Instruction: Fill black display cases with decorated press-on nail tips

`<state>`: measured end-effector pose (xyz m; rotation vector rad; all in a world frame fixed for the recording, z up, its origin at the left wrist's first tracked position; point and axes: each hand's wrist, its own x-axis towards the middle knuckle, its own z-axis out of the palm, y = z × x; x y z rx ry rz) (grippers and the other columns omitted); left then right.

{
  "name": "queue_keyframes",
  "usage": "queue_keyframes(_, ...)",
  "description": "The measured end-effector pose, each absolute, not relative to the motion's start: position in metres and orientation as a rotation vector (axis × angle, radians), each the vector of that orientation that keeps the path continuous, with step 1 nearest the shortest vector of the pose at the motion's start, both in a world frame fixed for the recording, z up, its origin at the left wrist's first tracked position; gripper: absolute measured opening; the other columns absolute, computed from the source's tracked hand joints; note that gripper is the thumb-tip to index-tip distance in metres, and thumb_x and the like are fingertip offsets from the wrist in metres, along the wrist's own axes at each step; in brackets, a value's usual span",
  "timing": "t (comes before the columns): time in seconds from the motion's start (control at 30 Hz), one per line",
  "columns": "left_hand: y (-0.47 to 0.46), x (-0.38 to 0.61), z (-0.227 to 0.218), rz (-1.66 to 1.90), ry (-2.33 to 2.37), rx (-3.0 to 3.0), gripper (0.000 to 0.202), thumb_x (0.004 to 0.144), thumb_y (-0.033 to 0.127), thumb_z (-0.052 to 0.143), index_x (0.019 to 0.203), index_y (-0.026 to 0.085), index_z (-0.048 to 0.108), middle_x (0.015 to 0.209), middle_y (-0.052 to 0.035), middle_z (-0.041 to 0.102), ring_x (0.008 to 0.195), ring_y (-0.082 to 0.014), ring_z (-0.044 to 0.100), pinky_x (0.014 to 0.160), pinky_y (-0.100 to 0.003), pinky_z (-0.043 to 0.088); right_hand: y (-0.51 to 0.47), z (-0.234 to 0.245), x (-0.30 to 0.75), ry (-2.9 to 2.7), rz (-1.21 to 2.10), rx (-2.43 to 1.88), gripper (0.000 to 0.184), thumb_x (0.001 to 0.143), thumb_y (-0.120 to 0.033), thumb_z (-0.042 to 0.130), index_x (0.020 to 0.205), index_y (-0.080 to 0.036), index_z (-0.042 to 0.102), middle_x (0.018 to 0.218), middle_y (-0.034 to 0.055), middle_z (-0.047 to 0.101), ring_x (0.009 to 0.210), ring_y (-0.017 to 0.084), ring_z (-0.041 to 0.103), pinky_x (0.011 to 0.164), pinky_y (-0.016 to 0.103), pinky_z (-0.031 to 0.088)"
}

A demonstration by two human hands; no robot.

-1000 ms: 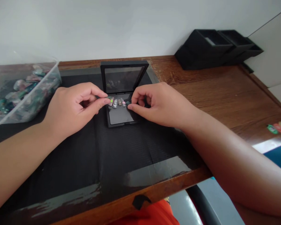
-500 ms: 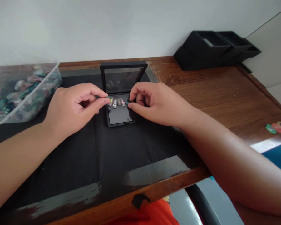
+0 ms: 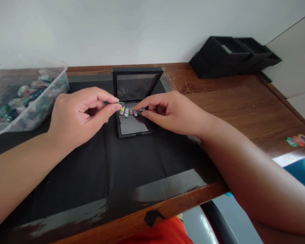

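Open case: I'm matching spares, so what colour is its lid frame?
The lid frame is black; the head view shows it best.

A vivid orange-red garment [image 3: 165, 234] spreads at six o'clock, while the left forearm [image 3: 27, 173] at eight o'clock and the right forearm [image 3: 241, 166] at four o'clock are bare and smooth, tapering to slim wrists, a bare left grip [image 3: 76, 115] and a bare right grip [image 3: 175, 112].

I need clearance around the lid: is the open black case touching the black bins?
Apart. The head view shows wooden tabletop between the open black case and the black bins.
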<state>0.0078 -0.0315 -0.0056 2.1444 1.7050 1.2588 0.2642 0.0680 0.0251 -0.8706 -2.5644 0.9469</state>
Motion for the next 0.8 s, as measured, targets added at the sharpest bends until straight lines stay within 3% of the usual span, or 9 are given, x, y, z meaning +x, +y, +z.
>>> queue_keyframes(0.57,-0.0304,0.0062,-0.0075,1.229,1.713,2.137,0.023,0.104,0.055,0.07,0.098,0.035,0.079,0.074,0.01,0.08,0.063,-0.0146,0.073,0.064,-0.034,0.052,0.062,0.0302,0.2624,-2.654,0.76,-0.907,0.021,0.096,-0.021,0.074,0.114,-0.019,0.084,0.071,-0.0065,0.065,0.063,0.009,0.051,0.069,0.028,0.036)
queue_keyframes(0.8,-0.0303,0.0067,-0.0068,1.232,1.696,2.143,0.02,0.105,0.053,0.071,0.099,0.035,0.078,0.074,0.0106,0.08,0.062,-0.0132,0.072,0.063,-0.033,0.052,0.0613,0.0354,0.2606,-2.683,0.616,-1.113,0.021,0.097,-0.031,0.076,0.113,-0.021,0.084,0.073,-0.0043,0.067,0.062,0.01,0.05,0.069,0.03,0.035)
